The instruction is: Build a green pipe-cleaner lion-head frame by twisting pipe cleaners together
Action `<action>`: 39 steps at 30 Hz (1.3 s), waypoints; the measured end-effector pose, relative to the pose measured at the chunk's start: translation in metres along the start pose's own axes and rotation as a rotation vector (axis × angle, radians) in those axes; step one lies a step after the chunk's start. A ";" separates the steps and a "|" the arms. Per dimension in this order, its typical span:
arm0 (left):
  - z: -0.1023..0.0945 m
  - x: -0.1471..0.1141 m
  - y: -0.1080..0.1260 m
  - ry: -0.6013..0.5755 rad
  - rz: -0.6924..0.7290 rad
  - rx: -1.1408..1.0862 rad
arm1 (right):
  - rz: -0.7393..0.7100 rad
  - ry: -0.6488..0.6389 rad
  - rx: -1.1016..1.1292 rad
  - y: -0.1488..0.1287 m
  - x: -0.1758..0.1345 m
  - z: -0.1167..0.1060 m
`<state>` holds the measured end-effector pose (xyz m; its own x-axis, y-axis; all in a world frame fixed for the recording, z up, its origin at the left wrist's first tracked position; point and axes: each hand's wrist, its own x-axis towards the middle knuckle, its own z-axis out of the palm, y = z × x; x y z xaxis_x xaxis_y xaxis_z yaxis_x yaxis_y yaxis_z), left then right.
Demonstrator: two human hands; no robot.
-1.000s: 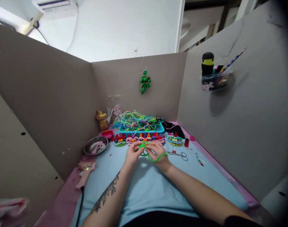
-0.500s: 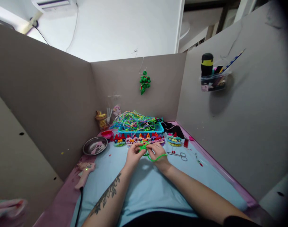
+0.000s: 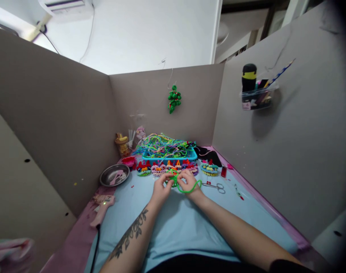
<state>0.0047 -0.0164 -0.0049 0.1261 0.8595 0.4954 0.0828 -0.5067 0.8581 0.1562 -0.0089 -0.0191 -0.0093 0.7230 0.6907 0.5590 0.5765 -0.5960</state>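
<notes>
Bright green fuzzy cord [image 3: 189,190], bunched into a small looped piece, is held between my two hands above the blue cloth. My left hand [image 3: 162,186] pinches the piece from the left, thumb and fingers closed on it. From the other side my right hand [image 3: 189,183] grips it with bent fingers, and a loose loop of the cord hangs over that hand's back. Just behind the hands stands a row of colourful braided cord pieces [image 3: 158,169]. Part of the green piece is hidden by my fingers.
A blue basket [image 3: 193,154] heaped with cords stands at the back. Scissors [image 3: 218,187] and a blue-yellow braided piece [image 3: 209,169] lie right. To the left are a metal bowl [image 3: 103,181] and a pink glue gun [image 3: 102,213] with a black cable. Grey panels [image 3: 164,102] enclose the table.
The fingers of both hands have shifted slightly on the green cord piece. The loose loop by my right hand has swung a little up and to the right.
</notes>
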 end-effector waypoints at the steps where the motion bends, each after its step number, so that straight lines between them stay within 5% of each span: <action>1: 0.000 -0.001 0.001 -0.004 0.029 0.055 | 0.017 -0.026 0.006 0.002 0.000 0.000; 7: 0.000 -0.002 0.006 -0.012 0.061 0.108 | 0.198 -0.202 0.291 0.008 0.001 -0.001; 11: 0.000 0.002 0.003 0.018 -0.059 -0.039 | 0.286 -0.216 0.402 0.002 0.003 -0.007; 15: -0.002 0.007 -0.004 0.115 -0.207 -0.222 | 0.077 -0.156 0.245 -0.013 0.004 -0.016; 20: -0.003 0.008 -0.005 0.200 -0.276 -0.310 | -0.140 -0.351 0.187 -0.031 -0.006 -0.016; 39: -0.004 0.008 -0.005 0.166 -0.264 -0.412 | -0.270 -0.348 0.139 -0.026 -0.016 -0.005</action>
<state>0.0016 -0.0071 -0.0045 -0.0077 0.9706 0.2407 -0.3098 -0.2312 0.9223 0.1457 -0.0371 -0.0125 -0.4304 0.6114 0.6641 0.3821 0.7899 -0.4796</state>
